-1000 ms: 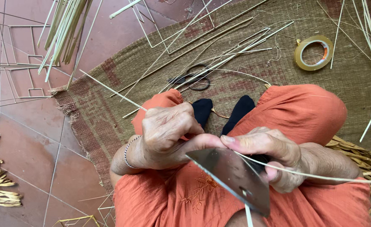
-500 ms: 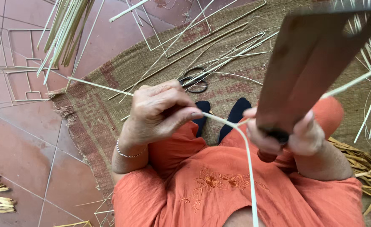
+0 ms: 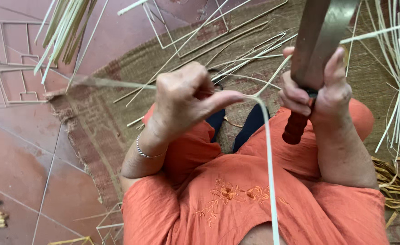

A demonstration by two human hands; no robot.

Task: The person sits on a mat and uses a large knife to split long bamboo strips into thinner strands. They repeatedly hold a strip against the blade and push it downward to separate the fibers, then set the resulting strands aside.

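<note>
The left hand (image 3: pixel 186 102) is closed around a long, thin, pale strip of split cane (image 3: pixel 267 149), its fingers curled over the strip and the thumb stretched out along it toward the right; the strip runs leftward out of that fist as a blur over the floor, bends sharply just beyond the thumb tip, and drops down across the orange embroidered clothing (image 3: pixel 236 199) to the bottom edge; the right hand (image 3: pixel 315 97) is clenched tight on the dark reddish wooden handle of a broad flat metal blade (image 3: pixel 320 36), held upright so the blade rises out of the top of the view; a second pale branch slants from the bend up toward the blade; both hands hover above the lap, over a brown woven mat (image 3: pixel 118 90) strewn with loose cane strips (image 3: pixel 236 45); a bundle of green-tinged strips (image 3: pixel 66 27) lies on the red tiled floor (image 3: pixel 23 149); a silver bangle (image 3: pixel 148 152) circles the left wrist.
</note>
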